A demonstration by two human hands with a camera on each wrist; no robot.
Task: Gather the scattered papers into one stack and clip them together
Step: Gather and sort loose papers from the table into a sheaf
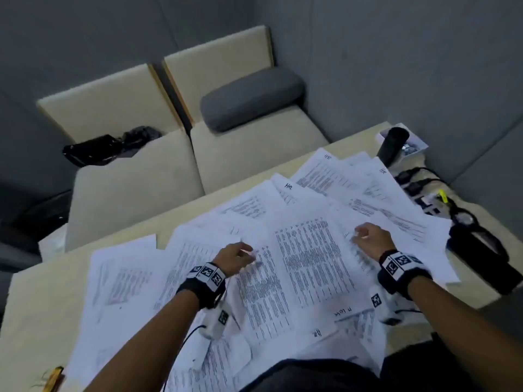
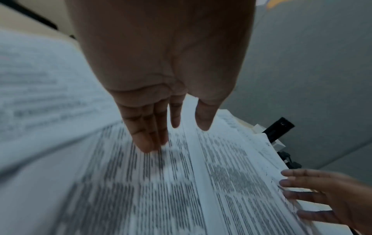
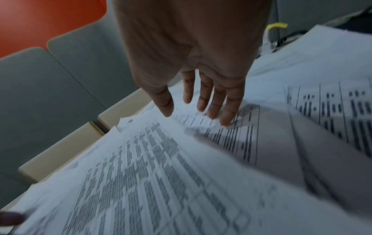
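Observation:
Several printed white papers [image 1: 297, 250] lie scattered and overlapping across the pale wooden table [image 1: 42, 292]. My left hand [image 1: 237, 257] rests on a sheet left of the middle. In the left wrist view its fingers [image 2: 149, 143] are straight, with the tips touching the text. My right hand [image 1: 368, 236] rests on sheets further right. In the right wrist view its fingers [image 3: 225, 117] are straight and slightly spread, pressing a table-printed page [image 3: 141, 174]. The right hand [image 2: 318, 195] also shows flat at the pile's edge. No clip is visible in either hand.
A beige sofa [image 1: 141, 179] with a grey cushion [image 1: 252, 97] and a black bag [image 1: 107, 147] stands beyond the table. At the back right are a black cylinder [image 1: 392, 145], a small box [image 1: 413, 142], a power strip with cables [image 1: 424, 193] and a black pouch [image 1: 481, 256].

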